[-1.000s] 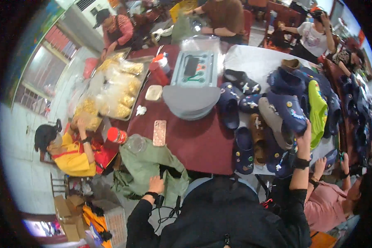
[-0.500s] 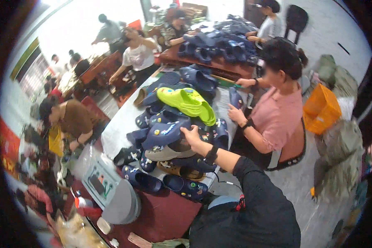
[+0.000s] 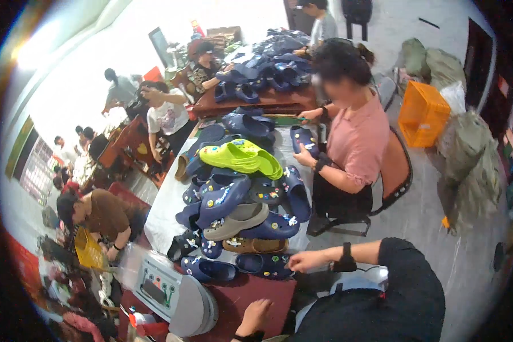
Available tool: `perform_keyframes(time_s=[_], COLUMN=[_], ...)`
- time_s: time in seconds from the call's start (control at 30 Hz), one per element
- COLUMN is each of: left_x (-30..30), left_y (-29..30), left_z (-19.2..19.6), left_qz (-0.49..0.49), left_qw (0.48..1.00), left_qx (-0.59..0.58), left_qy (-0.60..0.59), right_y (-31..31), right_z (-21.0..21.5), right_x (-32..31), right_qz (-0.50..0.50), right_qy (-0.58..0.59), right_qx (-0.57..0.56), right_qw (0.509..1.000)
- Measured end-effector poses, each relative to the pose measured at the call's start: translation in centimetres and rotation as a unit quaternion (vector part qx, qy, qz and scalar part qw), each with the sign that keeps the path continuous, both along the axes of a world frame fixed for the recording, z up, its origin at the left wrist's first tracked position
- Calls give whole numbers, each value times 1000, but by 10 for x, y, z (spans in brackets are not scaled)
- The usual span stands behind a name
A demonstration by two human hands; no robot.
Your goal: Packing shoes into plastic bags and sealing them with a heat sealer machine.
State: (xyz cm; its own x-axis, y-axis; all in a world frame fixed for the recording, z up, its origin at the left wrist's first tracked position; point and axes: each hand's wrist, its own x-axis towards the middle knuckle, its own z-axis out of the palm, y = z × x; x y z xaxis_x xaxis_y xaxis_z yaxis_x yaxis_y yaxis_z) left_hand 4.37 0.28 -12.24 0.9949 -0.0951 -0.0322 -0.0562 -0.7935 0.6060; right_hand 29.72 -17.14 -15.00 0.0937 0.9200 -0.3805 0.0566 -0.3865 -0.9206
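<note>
My right hand is at the right end of a navy clog with small charms, by the front edge of the heap. Its fingers are bent together at the clog's end. Low over the dark red tabletop, my left hand hangs with loosely stretched fingers and nothing visible in it. Another navy clog lies to the left. Behind them are a brown clog, a grey clog, a larger navy clog and bright green clogs on top.
A grey machine with a button panel stands at the left of the red tabletop. Across the right side, a person in pink sits holding a navy clog. More clogs cover a far table. An orange crate and sacks stand right.
My right hand has left the upper navy clog and come down to the one at the front edge. My left hand has come into view. The view has shifted.
</note>
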Motion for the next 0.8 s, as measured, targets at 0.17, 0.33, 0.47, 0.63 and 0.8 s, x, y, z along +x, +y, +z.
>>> perform_keyframes(time_s=[0.17,0.33,0.47,0.63,0.8], left_x=[124,212,273,336,393], left_y=[-71,-178,-287,-402,-515], left_z=[26,24,29,27,29], left_qz=[-218,-322,-403,-540,-617], left_qw=[972,940,908,830,771], left_qx=[53,21,-2,1,-45], left_qy=[-67,-112,-118,-139,-149], right_y=[-120,-257,-383,-482,-576], right_z=[-19,-83,-129,-11,-60], right_x=[-6,34,27,20,7], right_qz=[-20,192,-33,-259,-402], right_qy=[53,-2,47,121,111], right_qx=[-105,-331,-291,-236,-170], right_qw=[993,924,955,929,893])
